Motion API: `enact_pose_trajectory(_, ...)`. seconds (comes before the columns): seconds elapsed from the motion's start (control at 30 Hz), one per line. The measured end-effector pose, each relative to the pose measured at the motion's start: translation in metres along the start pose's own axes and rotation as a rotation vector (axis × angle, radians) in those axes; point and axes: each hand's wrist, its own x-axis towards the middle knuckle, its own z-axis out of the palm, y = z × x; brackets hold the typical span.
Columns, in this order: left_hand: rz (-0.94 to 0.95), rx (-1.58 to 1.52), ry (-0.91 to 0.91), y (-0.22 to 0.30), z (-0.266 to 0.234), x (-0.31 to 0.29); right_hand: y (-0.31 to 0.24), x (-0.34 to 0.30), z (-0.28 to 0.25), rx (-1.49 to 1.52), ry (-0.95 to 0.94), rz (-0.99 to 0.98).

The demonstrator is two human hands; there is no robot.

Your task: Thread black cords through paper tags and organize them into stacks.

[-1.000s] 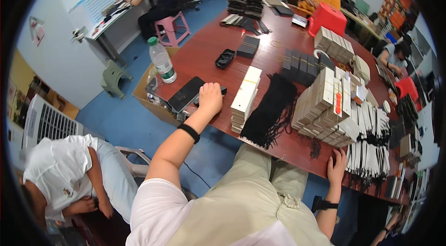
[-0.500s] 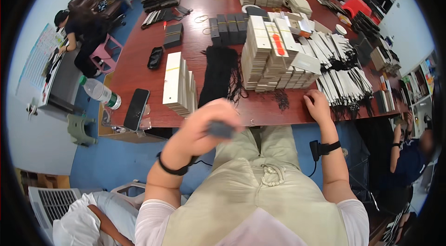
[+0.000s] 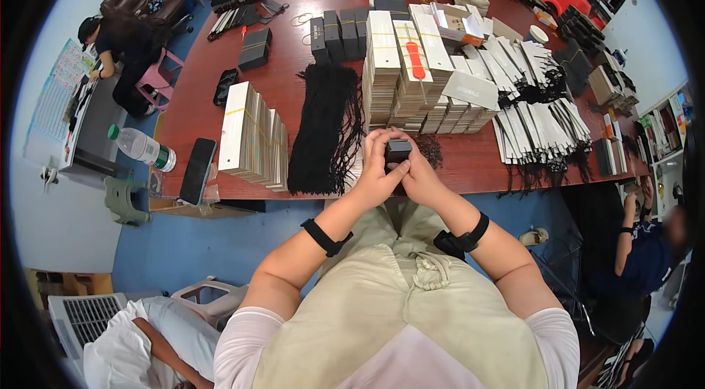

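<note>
Both hands meet at the table's front edge around a small dark grey block (image 3: 399, 150), perhaps a stack of dark cards seen end-on. My left hand (image 3: 377, 172) wraps its left side, with the thumb across the front. On the other side my right hand (image 3: 424, 175) closes around it. Just behind stand tall stacks of pale hang tags (image 3: 383, 73), bound with yellow bands, with a red-handled tool (image 3: 416, 60) lying on top. A bundle of black cords (image 3: 323, 121) lies left of the hands. Small dark bits (image 3: 429, 152) are scattered beside my right hand.
A banded stack of pale tags (image 3: 253, 136), a phone (image 3: 197, 171) and a plastic bottle (image 3: 143, 148) are on the left. Dark card stacks (image 3: 339, 35) stand farther back. Strung white tags (image 3: 543, 132) spread to the right. Other people work around the room.
My left hand has moved right and forward with the dark block. My right hand has left the table edge, moving left to join it around the block. The view has shifted slightly.
</note>
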Motion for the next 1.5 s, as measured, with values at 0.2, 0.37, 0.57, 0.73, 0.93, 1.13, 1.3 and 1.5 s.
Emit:
enact_pose_trajectory(0.2,-0.158,-0.266,0.129,0.008,0.013,-0.005,0.005,0.007,0.010,0.123,-0.003,-0.022)
enact_pose_trajectory(0.37,0.006,0.454,0.043,0.024,-0.007,-0.005,0.014,0.005,-0.002,0.041,-0.162,0.064)
enact_pose_trajectory(0.57,-0.099,-0.349,-0.302,0.025,-0.030,-0.004,0.012,0.003,-0.012,-0.008,-0.305,0.045)
enact_pose_trajectory(0.73,-0.458,-0.723,-0.386,0.044,-0.055,0.022,0.004,0.009,-0.038,0.616,-0.811,0.069)
enact_pose_trajectory(0.93,-0.379,-0.985,-0.161,0.030,-0.044,0.013,-0.024,0.002,-0.041,0.909,-0.709,0.261)
enact_pose_trajectory(1.13,-0.483,-0.931,0.146,0.035,-0.038,0.014,-0.050,-0.009,-0.028,0.403,-0.500,0.334)
enact_pose_trajectory(1.3,-0.595,-0.857,0.225,0.035,-0.036,0.011,-0.045,-0.006,-0.029,0.643,-0.542,0.498)
enact_pose_trajectory(1.5,-0.510,-0.528,0.192,0.071,-0.022,0.016,-0.024,-0.011,-0.013,0.719,-0.259,0.295)
